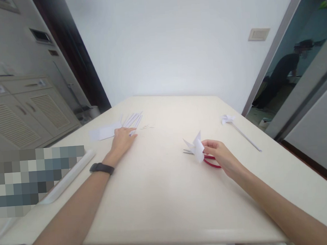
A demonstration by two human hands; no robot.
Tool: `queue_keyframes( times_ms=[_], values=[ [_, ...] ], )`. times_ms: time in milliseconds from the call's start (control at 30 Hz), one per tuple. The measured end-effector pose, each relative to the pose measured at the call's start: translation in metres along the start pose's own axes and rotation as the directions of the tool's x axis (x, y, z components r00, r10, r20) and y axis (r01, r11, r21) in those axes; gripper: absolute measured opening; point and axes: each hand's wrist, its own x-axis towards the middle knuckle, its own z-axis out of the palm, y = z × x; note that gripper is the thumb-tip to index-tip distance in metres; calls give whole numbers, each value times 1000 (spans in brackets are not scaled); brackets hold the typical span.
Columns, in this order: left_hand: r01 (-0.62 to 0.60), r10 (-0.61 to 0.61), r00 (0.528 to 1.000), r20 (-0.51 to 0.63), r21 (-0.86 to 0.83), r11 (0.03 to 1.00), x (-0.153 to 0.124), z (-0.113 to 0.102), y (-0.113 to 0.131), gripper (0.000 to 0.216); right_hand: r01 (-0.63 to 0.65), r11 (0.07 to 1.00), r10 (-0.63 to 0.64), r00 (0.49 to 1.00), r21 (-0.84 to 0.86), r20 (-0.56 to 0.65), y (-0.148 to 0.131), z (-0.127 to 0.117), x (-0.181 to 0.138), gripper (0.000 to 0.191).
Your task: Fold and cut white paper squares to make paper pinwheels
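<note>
My left hand (122,139) reaches across the cream table (163,197), its fingers lying on a fan of narrow white paper strips (134,120) beside a flat white sheet (104,133). A black watch sits on that wrist. My right hand (220,154) pinches a folded white paper pinwheel head (196,147), held just above the table. Under this hand lie scissors with red handles (211,161), their blades pointing left.
A finished white paper pinwheel on a thin stick (241,131) lies at the table's right side. A long white roll (69,175) rests near the left edge. White cabinets stand at the left. A person stands in the doorway at the far right.
</note>
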Motion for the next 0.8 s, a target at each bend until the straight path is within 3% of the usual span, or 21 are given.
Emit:
queue_keyframes(
  times_ms=[267,567,667,800],
  values=[
    [179,-179,984,-4,25,984,0,10,-10,33,-11,1000,11,1000,-6,-6,-4,2,0,9],
    [381,-402,915,-31,-256,888,1,7,-19,32,-18,1000,18,1000,-6,1,-4,3,-1,7],
    [368,-459,884,-92,-470,802,3,1,-16,33,-19,1000,19,1000,3,5,-3,3,-2,6],
    [192,-458,877,-146,-767,612,4,-23,-12,34,-6,999,5,1000,34,25,-1,0,-1,7]
  ],
)
